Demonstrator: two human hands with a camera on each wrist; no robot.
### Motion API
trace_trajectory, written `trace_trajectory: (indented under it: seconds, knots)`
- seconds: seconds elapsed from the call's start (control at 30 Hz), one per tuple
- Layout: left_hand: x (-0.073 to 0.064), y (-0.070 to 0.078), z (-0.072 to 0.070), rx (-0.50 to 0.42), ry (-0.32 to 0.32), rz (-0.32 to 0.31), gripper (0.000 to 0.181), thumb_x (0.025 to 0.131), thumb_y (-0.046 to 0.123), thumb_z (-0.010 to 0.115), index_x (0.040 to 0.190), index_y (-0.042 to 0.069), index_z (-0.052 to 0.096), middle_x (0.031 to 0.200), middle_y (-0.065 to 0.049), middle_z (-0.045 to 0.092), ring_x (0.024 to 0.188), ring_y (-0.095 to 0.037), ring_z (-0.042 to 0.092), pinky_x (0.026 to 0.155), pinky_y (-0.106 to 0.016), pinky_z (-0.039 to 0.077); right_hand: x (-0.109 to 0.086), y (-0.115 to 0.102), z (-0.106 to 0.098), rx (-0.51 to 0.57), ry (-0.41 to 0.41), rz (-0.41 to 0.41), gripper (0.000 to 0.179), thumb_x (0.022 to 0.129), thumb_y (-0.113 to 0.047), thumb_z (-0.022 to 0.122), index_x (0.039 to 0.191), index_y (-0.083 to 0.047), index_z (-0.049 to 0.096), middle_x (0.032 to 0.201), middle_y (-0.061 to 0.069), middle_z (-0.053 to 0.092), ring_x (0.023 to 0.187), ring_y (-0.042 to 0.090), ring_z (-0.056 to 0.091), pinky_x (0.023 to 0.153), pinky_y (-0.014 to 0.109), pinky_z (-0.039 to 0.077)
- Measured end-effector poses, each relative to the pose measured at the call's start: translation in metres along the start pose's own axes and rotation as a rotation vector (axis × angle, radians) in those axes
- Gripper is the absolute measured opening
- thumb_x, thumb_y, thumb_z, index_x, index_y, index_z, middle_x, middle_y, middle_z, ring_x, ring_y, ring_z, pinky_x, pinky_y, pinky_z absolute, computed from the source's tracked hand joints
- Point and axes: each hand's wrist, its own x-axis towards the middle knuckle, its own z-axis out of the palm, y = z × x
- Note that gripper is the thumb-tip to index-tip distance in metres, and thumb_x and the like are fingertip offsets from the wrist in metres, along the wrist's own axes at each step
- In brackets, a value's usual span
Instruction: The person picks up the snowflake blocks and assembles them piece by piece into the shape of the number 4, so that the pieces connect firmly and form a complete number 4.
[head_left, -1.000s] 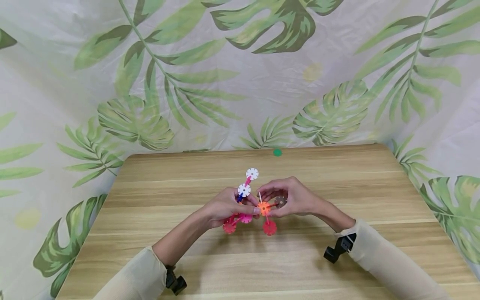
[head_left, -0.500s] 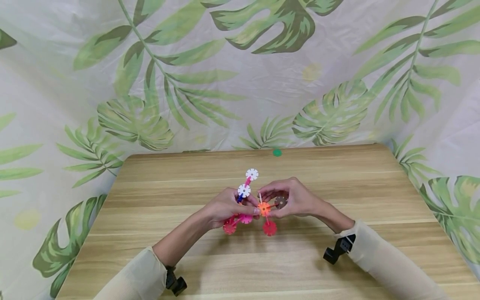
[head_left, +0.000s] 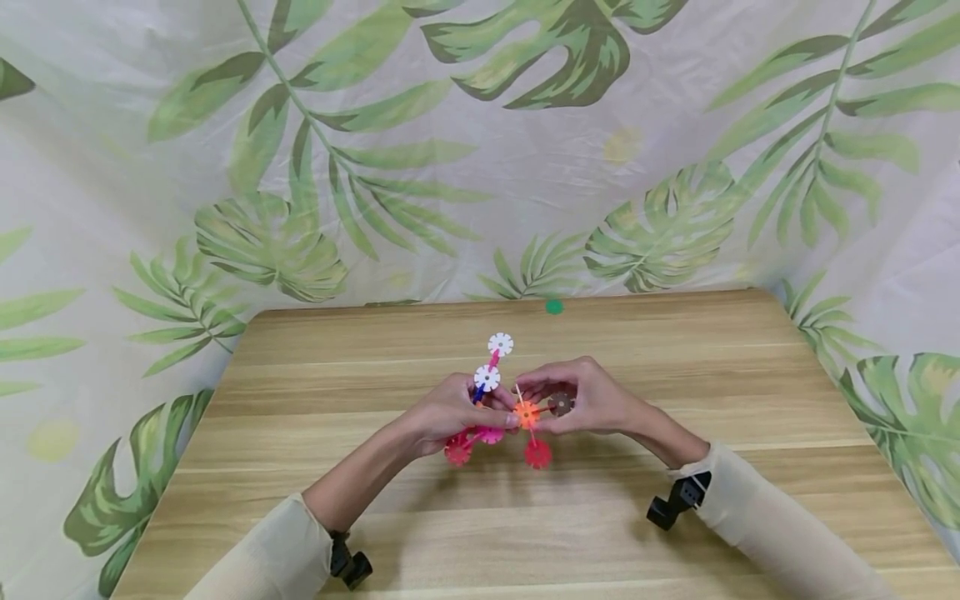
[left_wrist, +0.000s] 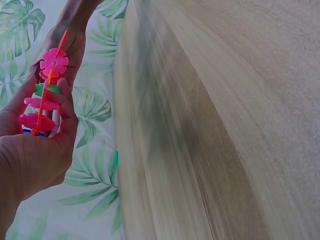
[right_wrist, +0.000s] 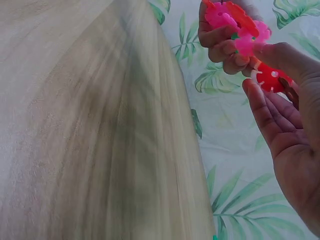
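Both hands hold a joined chain of notched plastic interlocking discs above the table. My left hand (head_left: 450, 414) grips its left part, by a pink disc (head_left: 491, 435) and a red disc (head_left: 457, 451). Two white discs (head_left: 487, 378) stick out beyond its fingers. My right hand (head_left: 588, 396) curls thumb and fingers around the right part, at an orange disc (head_left: 527, 414) and a thin white piece seen edge-on. A brown disc (head_left: 561, 405) sits inside that curl, and another red disc hangs below. In the left wrist view a green disc (left_wrist: 47, 90) shows between the fingers; fingertip contacts are partly hidden.
A loose green disc (head_left: 554, 307) lies at the far edge of the wooden table (head_left: 337, 350). Behind the table hangs a leaf-patterned cloth (head_left: 420, 192). Black wrist cameras (head_left: 678, 500) sit near both sleeve cuffs.
The disc chain has shifted very slightly up and to the left, with the white discs leaning a bit left. Both hands keep their hold almost unmoved.
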Motion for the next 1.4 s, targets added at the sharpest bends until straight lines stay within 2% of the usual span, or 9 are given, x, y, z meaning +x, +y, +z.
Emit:
trace_trajectory:
  seconds: [0.13,0.23,0.43,0.57,0.7,0.8,1.03,1.2,1.4]
  knots:
    - [-0.001,-0.001,-0.002,0.023,0.000,0.006,0.021,0.089,0.004,0.084,0.106,-0.001,0.075,0.092,-0.007,0.076,0.080,-0.014,0.069,0.070,-0.024,0.057,-0.002,0.000,-0.004,0.025,-0.003,0.011,0.054,0.081,0.002,0.090,0.130,0.007,0.069,0.120,0.020,0.076,0.102,0.027,0.077,0.087,0.038,0.064]
    - [-0.002,-0.001,-0.003,0.048,0.005,0.000,0.022,0.089,0.005,0.085,0.107,-0.002,0.074,0.094,-0.007,0.076,0.082,-0.016,0.071,0.072,-0.025,0.057,-0.004,0.002,-0.011,0.045,-0.004,0.019,0.054,0.082,0.005,0.088,0.131,0.008,0.068,0.122,0.021,0.074,0.107,0.026,0.075,0.092,0.044,0.063]
    - [-0.004,-0.003,-0.007,0.076,0.007,-0.001,0.024,0.089,0.005,0.085,0.108,-0.002,0.074,0.095,-0.008,0.075,0.086,-0.019,0.074,0.074,-0.026,0.058,-0.007,0.012,-0.027,0.026,0.006,0.056,0.049,0.087,0.004,0.084,0.133,0.005,0.068,0.129,0.017,0.073,0.113,0.025,0.073,0.098,0.045,0.060]
    - [-0.004,-0.004,-0.009,0.070,-0.006,-0.004,0.023,0.089,0.004,0.085,0.108,-0.002,0.074,0.094,-0.008,0.076,0.089,-0.021,0.076,0.074,-0.026,0.059,-0.007,0.022,-0.040,-0.046,0.062,0.125,0.046,0.089,-0.001,0.082,0.133,0.002,0.069,0.130,0.014,0.074,0.113,0.027,0.072,0.101,0.041,0.059]
    - [-0.005,-0.004,-0.010,0.062,-0.016,-0.008,0.022,0.089,0.003,0.084,0.108,-0.003,0.074,0.094,-0.008,0.075,0.090,-0.022,0.077,0.075,-0.026,0.060,-0.004,0.037,-0.052,-0.126,0.131,0.208,0.043,0.091,-0.005,0.082,0.131,0.000,0.071,0.128,0.014,0.075,0.112,0.039,0.071,0.103,0.040,0.057]
    - [-0.005,-0.004,-0.011,0.057,-0.018,-0.011,0.022,0.090,0.002,0.083,0.108,-0.004,0.073,0.094,-0.008,0.075,0.090,-0.022,0.077,0.076,-0.027,0.060,-0.002,0.050,-0.059,-0.153,0.168,0.247,0.041,0.092,-0.007,0.081,0.130,0.002,0.071,0.127,0.018,0.074,0.113,0.048,0.068,0.105,0.045,0.056]
    - [-0.006,-0.005,-0.011,0.066,-0.024,-0.016,0.021,0.090,0.002,0.083,0.107,-0.003,0.073,0.095,-0.008,0.075,0.090,-0.022,0.077,0.076,-0.027,0.062,0.005,0.077,-0.074,-0.193,0.244,0.380,0.049,0.090,-0.016,0.086,0.131,0.005,0.069,0.132,0.028,0.069,0.118,0.044,0.067,0.108,0.057,0.052]
    - [-0.007,-0.008,-0.012,0.093,-0.023,-0.020,0.021,0.089,0.003,0.084,0.106,-0.002,0.074,0.092,-0.008,0.076,0.086,-0.018,0.075,0.071,-0.025,0.059,0.015,0.092,-0.082,-0.207,0.289,0.374,0.045,0.089,-0.011,0.087,0.127,0.009,0.070,0.128,0.029,0.069,0.118,0.045,0.067,0.106,0.058,0.053]
    - [-0.008,-0.009,-0.013,0.100,-0.033,-0.017,0.022,0.088,0.003,0.086,0.105,-0.002,0.074,0.091,-0.006,0.075,0.081,-0.014,0.069,0.069,-0.024,0.057,0.027,0.104,-0.089,-0.249,0.298,0.368,0.043,0.090,-0.006,0.085,0.127,0.011,0.069,0.128,0.031,0.069,0.117,0.048,0.066,0.100,0.061,0.055]
